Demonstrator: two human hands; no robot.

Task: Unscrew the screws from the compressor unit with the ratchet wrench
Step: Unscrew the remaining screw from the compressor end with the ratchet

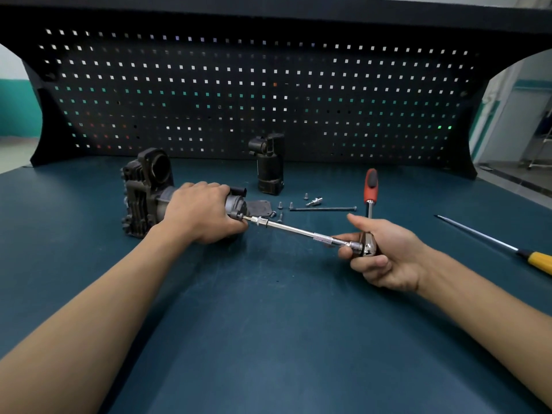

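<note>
Right hand: clenched around the head of the ratchet wrench, thumb raised.
Wrench tip: met the right end of the compressor unit.
Left hand: clasped over the unit, which lay on the table, left of centre.
Loose screws: lay just beyond the unit's end.

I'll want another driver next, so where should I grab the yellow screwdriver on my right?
Take the screwdriver by its yellow handle, from above, with the right hand once it is free. It lies flat on the bench, thin shaft pointing away and left, thick handle nearest you at the right edge.
</note>
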